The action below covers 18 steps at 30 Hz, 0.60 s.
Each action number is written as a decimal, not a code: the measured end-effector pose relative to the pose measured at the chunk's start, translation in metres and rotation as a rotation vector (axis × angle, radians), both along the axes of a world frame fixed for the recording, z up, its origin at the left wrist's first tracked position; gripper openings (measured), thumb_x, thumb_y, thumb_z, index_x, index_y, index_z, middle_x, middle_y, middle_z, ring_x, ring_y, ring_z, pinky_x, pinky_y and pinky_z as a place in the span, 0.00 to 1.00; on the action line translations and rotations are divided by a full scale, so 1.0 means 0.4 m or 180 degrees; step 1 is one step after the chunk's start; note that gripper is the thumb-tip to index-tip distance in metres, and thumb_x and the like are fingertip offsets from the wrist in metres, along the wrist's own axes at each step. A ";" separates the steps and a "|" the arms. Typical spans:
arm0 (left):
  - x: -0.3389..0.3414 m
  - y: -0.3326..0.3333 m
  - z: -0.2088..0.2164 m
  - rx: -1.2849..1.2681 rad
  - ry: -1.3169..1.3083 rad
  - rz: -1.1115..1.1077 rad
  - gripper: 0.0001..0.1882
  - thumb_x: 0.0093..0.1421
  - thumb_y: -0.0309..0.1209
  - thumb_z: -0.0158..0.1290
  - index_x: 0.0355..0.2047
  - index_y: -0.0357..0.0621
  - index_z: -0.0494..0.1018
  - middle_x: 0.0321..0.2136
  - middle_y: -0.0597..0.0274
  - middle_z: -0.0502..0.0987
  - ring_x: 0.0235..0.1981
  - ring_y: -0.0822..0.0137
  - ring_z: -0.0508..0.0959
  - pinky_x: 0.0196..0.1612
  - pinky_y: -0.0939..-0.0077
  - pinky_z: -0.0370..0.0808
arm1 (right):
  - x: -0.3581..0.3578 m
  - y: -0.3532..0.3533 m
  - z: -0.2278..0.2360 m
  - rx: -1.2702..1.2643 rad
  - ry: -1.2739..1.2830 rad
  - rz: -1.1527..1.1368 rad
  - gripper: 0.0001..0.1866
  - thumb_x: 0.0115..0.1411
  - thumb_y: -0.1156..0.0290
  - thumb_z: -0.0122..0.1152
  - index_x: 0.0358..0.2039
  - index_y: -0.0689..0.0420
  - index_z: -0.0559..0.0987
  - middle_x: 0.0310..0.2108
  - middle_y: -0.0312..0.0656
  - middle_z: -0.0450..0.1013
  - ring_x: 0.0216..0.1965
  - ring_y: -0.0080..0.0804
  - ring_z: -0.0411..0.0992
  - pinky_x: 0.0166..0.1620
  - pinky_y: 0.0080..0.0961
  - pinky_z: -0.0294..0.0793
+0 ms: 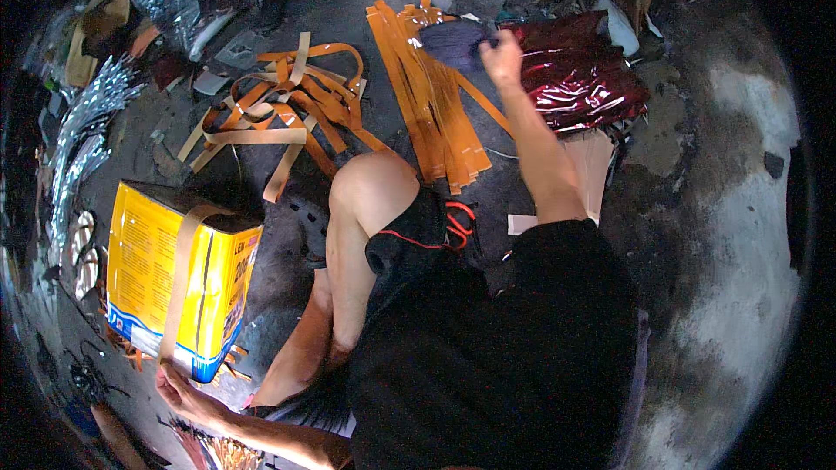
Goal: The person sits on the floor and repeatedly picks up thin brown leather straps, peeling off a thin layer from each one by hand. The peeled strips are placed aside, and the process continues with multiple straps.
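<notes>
At the lower left, my left hand [178, 386] is closed on the lower end of a tan strip [181, 283]. That strip runs up the side of a yellow and blue box-shaped can [144, 265] and over its top edge. My right arm reaches far ahead, and my right hand [502, 61] is closed at the edge of a dark blue-grey bundle [455, 43], which looks like cloth. Beside this hand lies a shiny dark red sheet [579, 70], crumpled. Left of the bundle, flat orange strips [431, 109] lie in a long stack.
Loose, curled orange and tan strips [287, 109] are tangled left of the stack. Red-handled scissors [460, 224] lie by my bent knee [374, 187]. Silvery tinsel-like strands [83, 144] and scraps line the far left. Another person's limb [117, 439] shows at lower left.
</notes>
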<state>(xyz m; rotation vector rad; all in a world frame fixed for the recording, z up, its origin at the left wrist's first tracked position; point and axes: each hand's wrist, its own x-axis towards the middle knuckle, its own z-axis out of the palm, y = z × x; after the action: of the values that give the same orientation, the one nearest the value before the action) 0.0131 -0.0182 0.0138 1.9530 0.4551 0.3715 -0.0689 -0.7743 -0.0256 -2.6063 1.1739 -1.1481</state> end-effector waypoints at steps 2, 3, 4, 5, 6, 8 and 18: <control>0.005 0.005 -0.007 -0.0031 -0.0013 -0.0110 0.17 0.65 0.43 0.54 0.37 0.39 0.73 0.31 0.67 0.72 0.33 0.75 0.68 0.39 0.79 0.66 | -0.144 -0.057 0.064 -0.0297 -0.0100 -0.0313 0.16 0.49 0.69 0.69 0.36 0.61 0.76 0.34 0.53 0.77 0.38 0.50 0.77 0.44 0.37 0.74; 0.003 0.013 -0.013 -0.0042 -0.0028 -0.0140 0.17 0.65 0.43 0.54 0.37 0.39 0.73 0.31 0.67 0.72 0.33 0.75 0.68 0.39 0.78 0.66 | -0.199 -0.068 0.094 -0.0278 0.0030 -0.0528 0.16 0.49 0.69 0.69 0.37 0.60 0.76 0.33 0.53 0.76 0.37 0.51 0.76 0.43 0.37 0.74; 0.004 0.019 -0.025 -0.0139 -0.0051 -0.0157 0.17 0.65 0.42 0.54 0.39 0.39 0.73 0.32 0.66 0.73 0.34 0.74 0.68 0.40 0.78 0.66 | -0.268 -0.084 0.112 -0.0673 -0.0120 -0.0438 0.16 0.50 0.68 0.68 0.37 0.61 0.75 0.33 0.52 0.76 0.36 0.52 0.76 0.42 0.38 0.74; 0.002 0.030 -0.029 -0.0138 -0.0103 -0.0169 0.17 0.65 0.41 0.54 0.41 0.38 0.73 0.34 0.65 0.73 0.37 0.73 0.70 0.42 0.78 0.67 | -0.317 -0.090 0.125 -0.0279 0.0039 -0.0700 0.17 0.51 0.67 0.68 0.38 0.61 0.75 0.35 0.54 0.76 0.39 0.53 0.75 0.43 0.39 0.74; 0.004 0.038 -0.034 -0.0175 -0.0055 -0.0197 0.17 0.65 0.41 0.55 0.41 0.38 0.73 0.36 0.64 0.74 0.38 0.73 0.70 0.43 0.77 0.68 | -0.375 -0.104 0.117 -0.0325 0.0137 -0.0665 0.17 0.51 0.67 0.68 0.38 0.61 0.75 0.36 0.54 0.76 0.40 0.53 0.75 0.45 0.39 0.73; 0.007 0.037 -0.044 -0.0254 0.0015 -0.0261 0.16 0.65 0.40 0.55 0.42 0.37 0.73 0.37 0.62 0.74 0.39 0.72 0.71 0.45 0.76 0.68 | -0.516 -0.150 0.067 -0.0167 0.0637 -0.0618 0.20 0.51 0.64 0.68 0.40 0.61 0.74 0.42 0.56 0.74 0.44 0.55 0.74 0.48 0.40 0.72; -0.002 0.077 -0.032 0.0018 0.0144 -0.0346 0.19 0.65 0.42 0.53 0.45 0.38 0.75 0.40 0.62 0.77 0.42 0.70 0.73 0.47 0.74 0.69 | 0.056 0.299 0.139 0.1527 0.0295 0.1127 0.17 0.60 0.60 0.61 0.43 0.58 0.79 0.38 0.44 0.78 0.38 0.38 0.77 0.42 0.35 0.76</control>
<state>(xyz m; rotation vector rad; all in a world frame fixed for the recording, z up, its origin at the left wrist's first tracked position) 0.0123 0.0126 0.0009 1.9855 0.3754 0.2599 -0.0465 -0.6545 0.0302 -2.3737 0.8208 -0.5957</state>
